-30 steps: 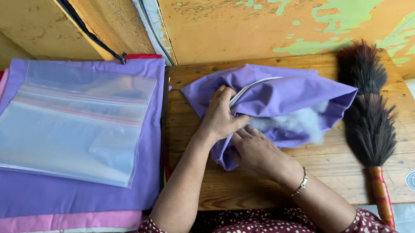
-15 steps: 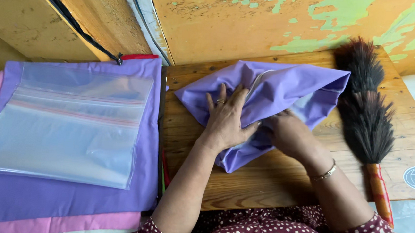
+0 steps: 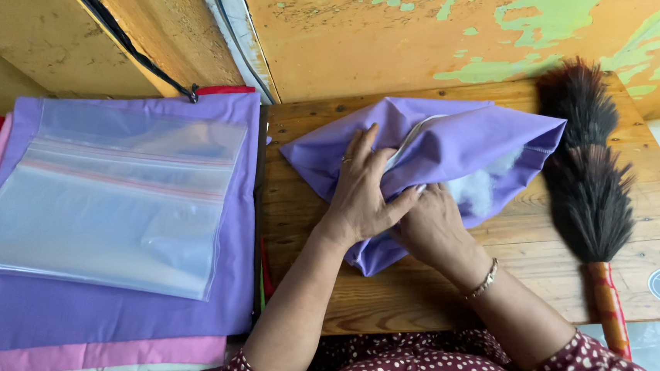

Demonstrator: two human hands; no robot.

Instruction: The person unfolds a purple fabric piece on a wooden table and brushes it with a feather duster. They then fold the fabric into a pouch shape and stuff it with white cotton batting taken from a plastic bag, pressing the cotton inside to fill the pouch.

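A purple fabric cover (image 3: 457, 144) lies on the wooden table (image 3: 493, 290), with white stuffing (image 3: 475, 189) showing at its opening. My left hand (image 3: 361, 188) presses flat on the cover's near left part, thumb hooked at the opening's edge. My right hand (image 3: 429, 227) is beside it at the opening, fingers tucked under the fabric and partly hidden. A bracelet sits on my right wrist.
A dark feather duster (image 3: 586, 180) with a red-orange handle lies along the table's right side. To the left, a clear zip bag (image 3: 105, 193) rests on a stack of purple, pink and other coloured fabrics (image 3: 104, 317). A peeling orange wall is behind.
Both hands shifted slightly on the cover. My right hand has drawn back toward the near edge of the opening, and more white stuffing shows again at the right.
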